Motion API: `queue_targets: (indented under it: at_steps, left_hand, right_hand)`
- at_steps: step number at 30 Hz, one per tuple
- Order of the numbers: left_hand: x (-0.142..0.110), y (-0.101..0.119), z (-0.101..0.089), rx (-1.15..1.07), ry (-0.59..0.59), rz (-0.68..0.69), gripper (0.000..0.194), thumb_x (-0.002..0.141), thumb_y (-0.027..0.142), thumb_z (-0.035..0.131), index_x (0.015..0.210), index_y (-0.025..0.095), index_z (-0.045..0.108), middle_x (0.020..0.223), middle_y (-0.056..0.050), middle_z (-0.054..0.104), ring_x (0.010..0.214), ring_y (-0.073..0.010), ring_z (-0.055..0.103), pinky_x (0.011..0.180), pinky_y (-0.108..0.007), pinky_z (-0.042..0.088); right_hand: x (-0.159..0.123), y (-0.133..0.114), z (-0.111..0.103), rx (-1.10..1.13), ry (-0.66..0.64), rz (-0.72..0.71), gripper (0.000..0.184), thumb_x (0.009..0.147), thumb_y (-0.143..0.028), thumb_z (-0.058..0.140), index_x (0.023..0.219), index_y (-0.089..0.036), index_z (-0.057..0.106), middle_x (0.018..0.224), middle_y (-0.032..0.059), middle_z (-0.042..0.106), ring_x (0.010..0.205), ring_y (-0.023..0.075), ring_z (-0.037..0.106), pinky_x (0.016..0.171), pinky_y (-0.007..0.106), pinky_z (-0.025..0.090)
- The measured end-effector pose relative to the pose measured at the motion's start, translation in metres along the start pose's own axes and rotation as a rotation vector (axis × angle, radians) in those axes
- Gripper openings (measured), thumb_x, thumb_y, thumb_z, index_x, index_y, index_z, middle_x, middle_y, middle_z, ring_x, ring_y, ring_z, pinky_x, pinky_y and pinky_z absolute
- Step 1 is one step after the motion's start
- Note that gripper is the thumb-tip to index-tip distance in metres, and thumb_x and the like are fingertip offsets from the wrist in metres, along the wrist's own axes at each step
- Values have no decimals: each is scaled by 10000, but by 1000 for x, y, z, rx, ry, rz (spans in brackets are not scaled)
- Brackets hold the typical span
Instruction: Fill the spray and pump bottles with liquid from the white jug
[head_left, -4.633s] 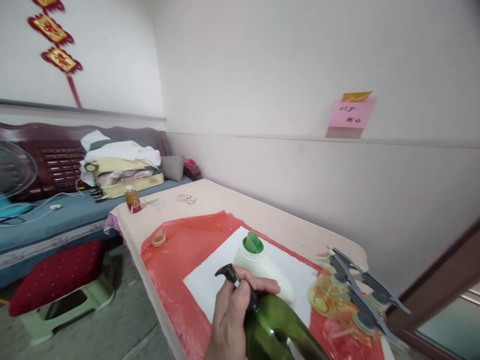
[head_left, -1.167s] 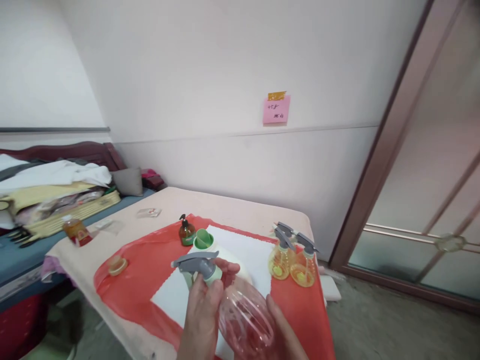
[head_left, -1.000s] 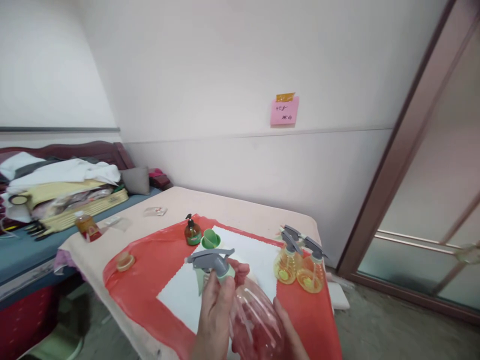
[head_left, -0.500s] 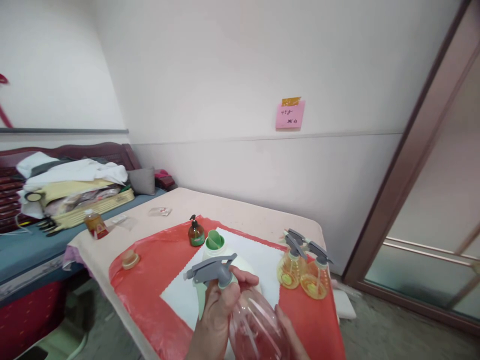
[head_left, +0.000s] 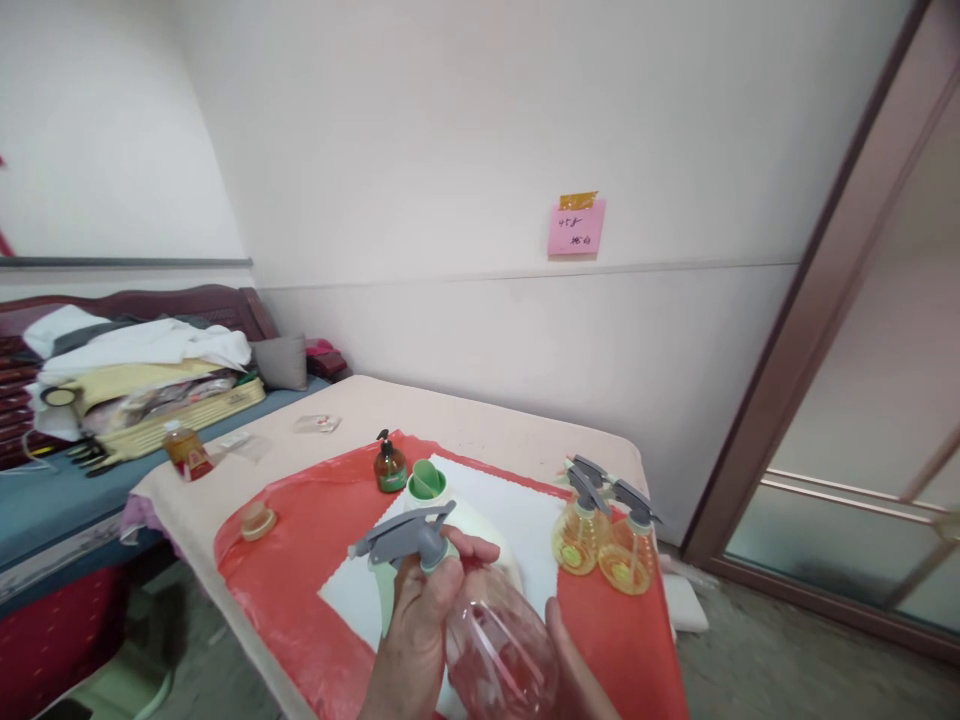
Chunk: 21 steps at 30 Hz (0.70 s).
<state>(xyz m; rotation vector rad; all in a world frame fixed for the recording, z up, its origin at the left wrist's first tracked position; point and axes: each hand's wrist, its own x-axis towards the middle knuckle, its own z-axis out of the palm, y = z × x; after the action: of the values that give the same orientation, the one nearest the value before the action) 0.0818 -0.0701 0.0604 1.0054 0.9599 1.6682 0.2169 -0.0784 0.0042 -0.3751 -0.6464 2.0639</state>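
Observation:
A clear pinkish spray bottle [head_left: 501, 650] with a grey trigger head [head_left: 409, 535] is tilted in front of me, its nozzle pointing left. My left hand [head_left: 420, 620] is closed around its neck, just under the head. Against the right side of the bottle's body lies my right hand [head_left: 570, 660], its thumb along the clear wall; the bottle hides part of this hand. Directly behind the bottle is a white container [head_left: 480, 525] with a green cup [head_left: 427, 480] in its mouth, on a white sheet [head_left: 517, 500].
Two spray bottles with yellow liquid, one nearer [head_left: 627, 560] and one beside it [head_left: 577, 540], stand right on the red plastic sheet [head_left: 285, 600]. A brown pump bottle [head_left: 390, 468] stands behind; a small round lid-like object [head_left: 258, 521] lies left. An amber bottle [head_left: 187, 452] is at the table's left edge.
The spray bottle and both hands have shifted slightly left in view. The grip at the neck looks the same. The whole view has moved a little.

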Motion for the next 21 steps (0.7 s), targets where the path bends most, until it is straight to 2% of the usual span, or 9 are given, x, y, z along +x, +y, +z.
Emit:
queue_targets:
  at_steps: [3,5,7,9,11,12,15,18,21]
  left_hand:
    - [0,1,-1,-10,7,-5,319,752,499,705,841,193,688,909,-103,718,927,-280,661,882,-405,492]
    - [1,1,-1,-26,19,-6,317,751,497,705,845,194,692,911,-103,719,920,-280,663,860,-406,502]
    - [2,-1,-1,-42,35,-5,310,755,490,706,853,196,693,930,-102,719,936,-280,660,858,-401,501]
    - [2,-2,0,-65,40,0,298,778,484,689,864,199,687,950,-98,717,943,-272,659,859,-390,496]
    - [2,-3,0,-95,29,3,278,813,473,657,880,204,675,954,-88,715,934,-258,659,858,-383,492]
    - [2,-4,0,-107,21,6,267,827,464,644,891,206,671,950,-84,714,928,-251,658,858,-379,490]
    - [2,-5,-2,-108,14,14,265,828,457,644,892,200,671,913,-79,709,901,-242,655,841,-367,490]
    - [3,-6,-3,-70,32,7,287,803,475,667,860,194,679,890,-83,704,884,-244,653,823,-358,489]
    - [4,-6,-4,-36,35,8,300,795,491,669,853,197,690,904,-89,701,901,-251,650,829,-359,484]
  right_hand:
    - [0,4,-5,57,31,20,498,701,-617,709,1072,-286,712,1200,76,695,1188,324,587,1029,519,410]
    - [-1,5,-11,64,34,-54,619,557,-495,853,1118,-306,671,1277,74,654,1209,338,569,1025,515,405]
    - [-1,6,-17,13,33,-169,792,386,-356,944,1114,-325,635,1260,71,659,1172,348,591,987,516,430]
    - [-2,5,-20,-62,98,-288,900,309,-272,969,1126,-339,598,1238,65,663,1155,339,601,960,499,452]
    - [-2,4,-18,-61,154,-273,924,354,-317,966,1187,-352,567,1274,66,641,1188,325,581,975,488,446]
    - [-2,3,-15,-28,153,-220,882,417,-418,943,1211,-338,566,1291,79,632,1207,322,568,995,493,432]
    - [-2,1,-7,117,53,33,736,635,-728,699,1204,-268,623,1289,107,643,1201,309,578,1037,504,399]
    - [0,4,-3,207,34,126,680,719,-744,607,1152,-225,678,1195,94,700,1072,257,652,1022,441,425]
    - [-1,8,-5,214,91,64,588,728,-691,648,1106,-243,704,1110,70,730,951,224,682,931,401,488]
